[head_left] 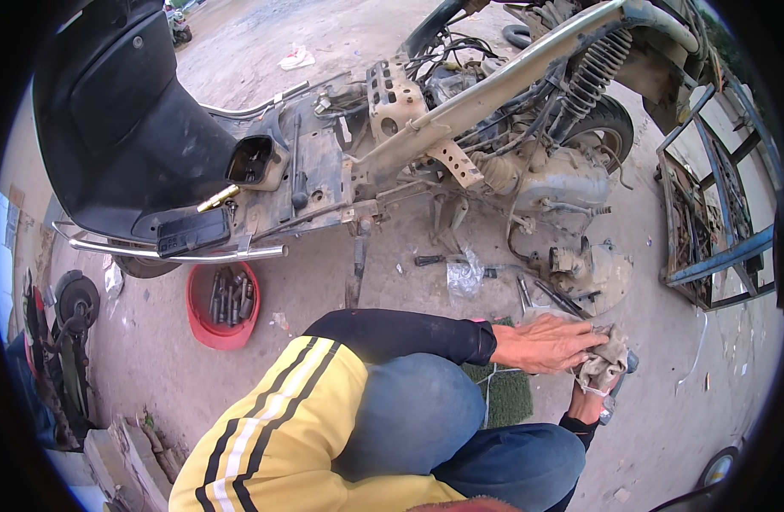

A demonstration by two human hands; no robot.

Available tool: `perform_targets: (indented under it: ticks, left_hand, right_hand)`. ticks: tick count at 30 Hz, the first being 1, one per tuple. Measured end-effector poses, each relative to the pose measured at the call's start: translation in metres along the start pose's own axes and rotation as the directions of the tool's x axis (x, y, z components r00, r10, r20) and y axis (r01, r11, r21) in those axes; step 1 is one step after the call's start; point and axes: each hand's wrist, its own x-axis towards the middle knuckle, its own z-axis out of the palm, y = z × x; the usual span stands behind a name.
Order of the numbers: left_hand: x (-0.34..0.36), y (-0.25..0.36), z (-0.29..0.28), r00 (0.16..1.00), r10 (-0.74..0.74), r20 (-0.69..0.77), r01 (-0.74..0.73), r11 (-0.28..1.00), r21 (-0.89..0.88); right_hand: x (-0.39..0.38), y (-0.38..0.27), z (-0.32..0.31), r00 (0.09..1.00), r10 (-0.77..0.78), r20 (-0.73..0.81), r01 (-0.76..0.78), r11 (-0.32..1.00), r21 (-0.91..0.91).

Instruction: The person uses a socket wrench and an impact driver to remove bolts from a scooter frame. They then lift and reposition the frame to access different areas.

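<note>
Cloth (610,357), grey and crumpled, sat between both hands just right of my knees (511,456), above the ground (665,341). Left hand (541,346) reached across from the left, its fingers (573,343) nearly straight and close together, tips on the cloth; couldn't tell if the thumb pinched. Right hand (586,404) came up from below, mostly hidden past the wrist, so I couldn't tell how its fingers stood. Progress, my judgement: partway at best. Scooter (486,102) was stripped, with body covers off over the rear, frame and engine (571,183) exposed, rear wheel (622,132) still fitted. Dirty casing (614,277) lay loose on the ground near the engine, hand tools (567,300) beside it; none of that was back on. Sockets (232,294) sat in a red bowl (214,338), well apart from my hands. Cloth handling looked unfinished, since fingers were on it. Thing itself: soft, bunched in folds, uneven grey, dirty-looking, with a paler edge near the right wrist. Could've been a glove or a rag; couldn't tell which. Blue-grey item (633,362) just beside it: couldn't identify.
</note>
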Motion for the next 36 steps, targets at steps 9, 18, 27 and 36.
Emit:
perform_targets:
  ticks: [9, 18, 27, 36]
  left_hand:
    - [0.022, -0.017, -0.003, 0.989, 0.034, 0.145, -0.069, 0.967, 0.243]
    - [-0.04, -0.009, -0.155, 0.989, 0.051, -0.139, -0.015, 0.968, 0.251]
    - [-0.147, 0.019, -0.191, 0.666, -0.28, -0.692, 0.42, 0.907, 0.037]
    - [-0.18, 0.046, -0.231, 0.465, -0.373, -0.803, 0.579, 0.814, -0.042]
  right_hand:
    - [0.004, 0.012, 0.053, 0.992, 0.097, -0.085, -0.118, 0.945, -0.305]
    - [0.036, -0.072, -0.018, 0.899, -0.438, -0.002, 0.115, 0.24, -0.964]
    - [0.057, -0.088, -0.133, 0.95, -0.305, -0.064, -0.176, -0.358, -0.917]
    - [0.083, -0.128, 0.282, 0.33, -0.311, 0.891, 0.761, -0.472, -0.446]
